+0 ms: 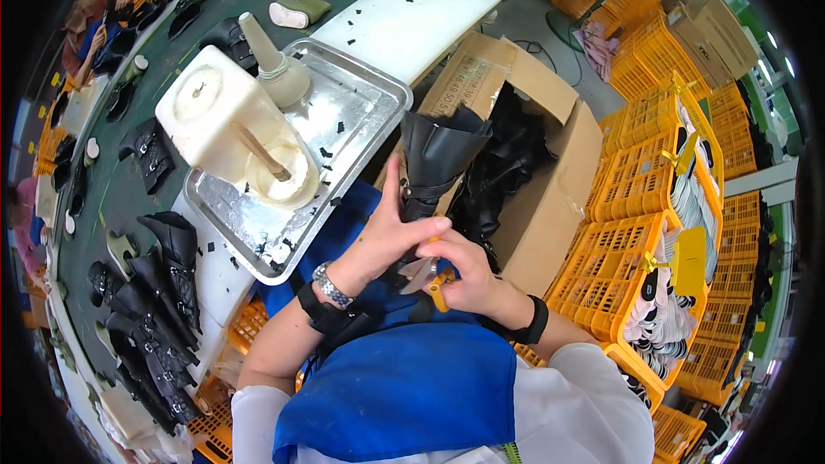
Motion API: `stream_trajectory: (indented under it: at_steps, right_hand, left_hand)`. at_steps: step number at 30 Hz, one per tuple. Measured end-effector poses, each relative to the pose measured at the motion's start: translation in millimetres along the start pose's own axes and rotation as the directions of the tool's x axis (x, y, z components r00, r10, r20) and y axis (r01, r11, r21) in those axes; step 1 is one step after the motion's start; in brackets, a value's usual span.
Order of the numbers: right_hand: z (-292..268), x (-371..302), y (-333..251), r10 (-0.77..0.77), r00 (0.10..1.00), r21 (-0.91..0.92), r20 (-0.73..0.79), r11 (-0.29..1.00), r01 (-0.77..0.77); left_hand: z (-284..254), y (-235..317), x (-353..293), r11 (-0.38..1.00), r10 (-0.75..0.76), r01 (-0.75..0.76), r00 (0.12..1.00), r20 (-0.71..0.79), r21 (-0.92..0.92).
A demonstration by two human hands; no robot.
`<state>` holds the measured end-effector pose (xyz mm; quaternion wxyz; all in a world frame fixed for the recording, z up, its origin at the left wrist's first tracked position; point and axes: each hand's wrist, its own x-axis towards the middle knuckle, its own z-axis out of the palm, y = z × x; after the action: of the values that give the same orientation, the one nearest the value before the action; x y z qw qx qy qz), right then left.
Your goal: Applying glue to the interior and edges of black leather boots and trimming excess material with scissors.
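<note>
Near the middle of the view, between the metal tray and the cardboard box, one black leather boot with a strap and a wide, uneven top (443,150) is between the two hands, its top pointing away from the person. The grip of the left hand (391,241) is bent against the lower shaft, with one finger stretched up along its side and the thumb lying across it. The right hand (464,271) is just beside, its grip closed on the yellow handles of small metal scissors (439,290); how far the blades are apart, I cannot tell. The foot part of the boot is hidden by the hands. To the left, a shiny rectangular metal tray (357,86) carries a white plastic container (198,94) with a wooden stick (258,150) in its round mouth, and a pale cone-shaped bottle (279,73). Small black scraps lie on the tray and on the white surface (430,21). Several black boots (176,258) lie at the left. At the right, an open brown cardboard box (537,223) contains black leather pieces (507,163), next to stacked orange plastic crates (584,283).
</note>
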<state>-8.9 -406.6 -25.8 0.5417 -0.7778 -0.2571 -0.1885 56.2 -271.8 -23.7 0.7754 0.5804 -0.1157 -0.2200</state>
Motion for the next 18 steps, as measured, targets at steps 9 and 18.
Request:
stream_trajectory:
  at_steps: [9,18]
  right_hand:
    - [-70.3,-22.6,-11.6,0.472,0.878,0.138,0.074,0.867,-0.478]
    - [-137.7,29.0,-13.8,0.417,0.815,-0.225,0.402,0.908,-0.353]
  left_hand:
    - [-44.8,31.2,-14.1,0.989,-0.141,0.136,0.983,0.117,0.050]
    - [-88.0,59.6,-53.1,0.902,-0.386,0.301,0.884,0.266,0.310]
